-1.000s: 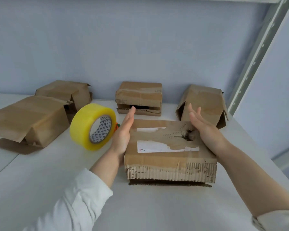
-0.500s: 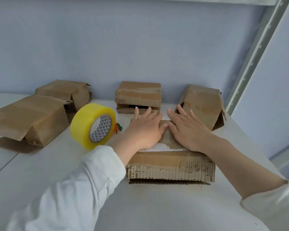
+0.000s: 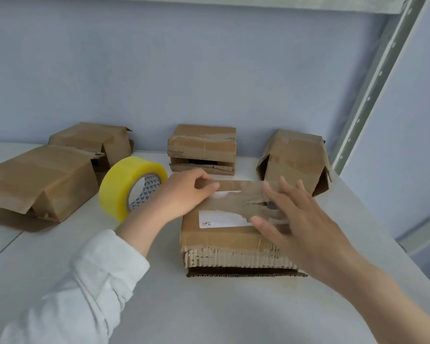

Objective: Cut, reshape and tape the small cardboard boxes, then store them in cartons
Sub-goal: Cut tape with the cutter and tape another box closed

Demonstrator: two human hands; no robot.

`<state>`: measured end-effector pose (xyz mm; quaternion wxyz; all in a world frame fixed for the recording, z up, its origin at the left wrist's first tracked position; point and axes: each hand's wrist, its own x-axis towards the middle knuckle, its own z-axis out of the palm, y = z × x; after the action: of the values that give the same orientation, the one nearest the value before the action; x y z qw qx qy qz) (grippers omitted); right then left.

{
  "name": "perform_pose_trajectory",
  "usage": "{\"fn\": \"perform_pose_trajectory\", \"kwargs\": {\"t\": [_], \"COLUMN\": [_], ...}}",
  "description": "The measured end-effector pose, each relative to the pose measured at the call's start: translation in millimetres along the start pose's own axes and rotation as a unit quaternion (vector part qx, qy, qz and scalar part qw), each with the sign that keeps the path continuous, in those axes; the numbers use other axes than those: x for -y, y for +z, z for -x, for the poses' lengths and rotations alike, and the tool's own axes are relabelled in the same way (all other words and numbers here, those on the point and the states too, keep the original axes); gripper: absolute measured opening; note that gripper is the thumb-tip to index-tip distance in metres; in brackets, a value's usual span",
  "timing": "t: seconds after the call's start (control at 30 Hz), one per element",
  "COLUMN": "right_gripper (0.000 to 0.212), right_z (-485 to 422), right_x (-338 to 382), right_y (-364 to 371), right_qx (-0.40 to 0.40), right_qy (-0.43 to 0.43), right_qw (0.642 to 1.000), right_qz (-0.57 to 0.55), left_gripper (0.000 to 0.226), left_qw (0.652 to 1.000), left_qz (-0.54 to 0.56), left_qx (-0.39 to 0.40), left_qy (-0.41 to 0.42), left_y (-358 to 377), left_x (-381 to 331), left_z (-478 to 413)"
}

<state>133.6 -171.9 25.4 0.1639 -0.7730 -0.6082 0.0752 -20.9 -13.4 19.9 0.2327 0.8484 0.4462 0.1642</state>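
Observation:
A flat, worn cardboard box (image 3: 221,235) with a torn white label lies on the white table (image 3: 209,309) in front of me. My left hand (image 3: 184,192) is at its far left corner, fingers curled over the edge and thumb lying on the top. My right hand (image 3: 298,219) is over the right half of the top with fingers spread and straight; it is blurred, and contact is unclear. A yellow tape roll (image 3: 119,192) stands on edge just left of my left wrist.
More worn boxes stand along the back wall: two at the left (image 3: 40,180) (image 3: 92,137), one in the middle (image 3: 201,145), one at the right (image 3: 296,160). A perforated metal shelf upright (image 3: 372,83) rises at the right, where the table ends.
Both hands lay flat side by side on the middle of the box top. They have parted: the left went to the far left corner, the right drew back over the right side.

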Motion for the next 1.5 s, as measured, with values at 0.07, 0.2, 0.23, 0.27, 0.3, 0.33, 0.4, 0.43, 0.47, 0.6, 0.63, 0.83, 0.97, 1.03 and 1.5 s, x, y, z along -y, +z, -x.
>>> {"fn": "perform_pose_trajectory", "kwargs": {"t": [0.07, 0.2, 0.23, 0.27, 0.3, 0.33, 0.4, 0.43, 0.47, 0.6, 0.63, 0.83, 0.97, 1.03, 1.5], "right_gripper": [0.083, 0.056, 0.051, 0.050, 0.054, 0.059, 0.066, 0.067, 0.067, 0.066, 0.065, 0.063, 0.060, 0.055, 0.051], "right_z": [0, -33, -40, -45, -47, -48, -45, -44, -44, -51, -53, -54, -56, -59, -113], "right_x": [-7, -34, -37, -37, -36, -33, -25, -23, -22, -18, -19, -17, 8, 37, 178], "right_y": [5, 9, 10, 11, 11, 11, 14, 18, 22, 30, 29, 6, -16, -18, 63], "right_qx": [0.001, -0.075, -0.085, -0.085, -0.073, -0.056, -0.021, -0.011, -0.004, 0.024, 0.030, 0.032, -0.072, -0.084, 0.088], "right_qy": [-0.006, 0.021, 0.031, 0.039, 0.051, 0.065, 0.089, 0.092, 0.090, 0.100, 0.106, 0.064, 0.023, -0.016, 0.068], "right_qw": [1.000, 0.995, 0.991, 0.984, 0.973, 0.955, 0.911, 0.897, 0.888, 0.845, 0.842, 0.931, 0.961, 0.964, 0.945], "right_qz": [0.006, -0.059, -0.099, -0.150, -0.214, -0.285, -0.402, -0.432, -0.452, -0.524, -0.528, -0.358, -0.268, -0.251, -0.309], "left_gripper": [0.028, 0.024, 0.026, 0.028, 0.029, 0.029, 0.035, 0.041, 0.046, 0.070, 0.073, 0.053, 0.043, 0.045, 0.058], "left_qw": [1.000, 0.995, 0.994, 0.992, 0.991, 0.990, 0.987, 0.981, 0.962, 0.887, 0.891, 0.986, 0.982, 0.984, 0.958], "left_qz": [0.001, -0.021, -0.030, -0.037, -0.027, 0.003, 0.100, 0.170, 0.262, 0.445, 0.437, 0.151, -0.040, -0.102, 0.186], "left_qx": [-0.022, -0.070, -0.082, -0.095, -0.113, -0.126, -0.112, -0.075, -0.025, 0.061, 0.054, -0.071, -0.184, -0.144, -0.202], "left_qy": [-0.017, -0.061, -0.067, -0.069, -0.067, -0.062, -0.054, -0.062, -0.075, -0.107, -0.111, -0.025, 0.011, 0.001, 0.078], "left_y": [0, -1, 2, 6, 11, 14, 19, 23, 26, 47, 48, 14, -49, -64, -76], "left_x": [4, 3, 1, -1, -3, -3, -3, -3, -3, 1, -1, -6, 35, 64, 160], "left_z": [4, 27, 37, 45, 50, 51, 46, 43, 41, 42, 43, 49, 28, 16, 95]}}
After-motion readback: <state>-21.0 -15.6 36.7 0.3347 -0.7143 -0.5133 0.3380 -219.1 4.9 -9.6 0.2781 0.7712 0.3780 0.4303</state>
